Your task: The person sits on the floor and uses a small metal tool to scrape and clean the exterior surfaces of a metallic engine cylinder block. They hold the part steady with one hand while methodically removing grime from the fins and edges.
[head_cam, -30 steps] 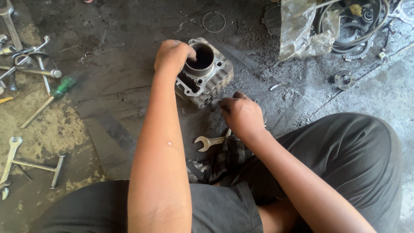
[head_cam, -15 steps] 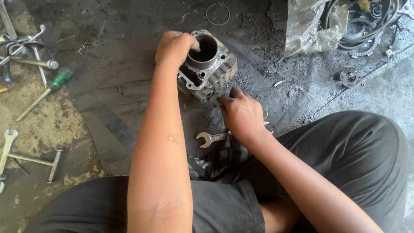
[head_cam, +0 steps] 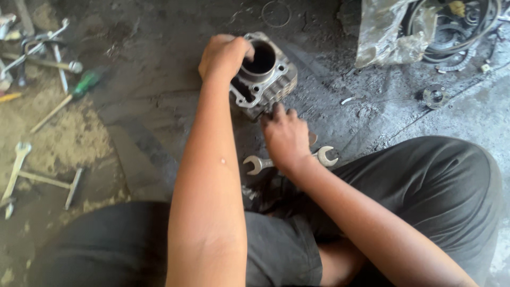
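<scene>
Engine cylinder block, grey and finned with a dark round bore, sits tilted on the grimy concrete floor toward its far edge, steadied by a seated person in dark trousers. At the floor's far right corner, a crumpled plastic sheet lies beside a tangle of black hoses and rubber rings. The left hand is clamped over the block's upper left rim, fingers curled around the metal. The right hand presses against the block's near lower side, fingers bunched together at the fins; whether they pinch anything cannot be told. Beneath that wrist a double-ended open spanner rests flat on the floor, touching the person's knee. Along the floor's left edge lie scattered tools: a green-handled screwdriver, a T-handle wrench and another spanner. A small round metal fitting lies well apart at right.
</scene>
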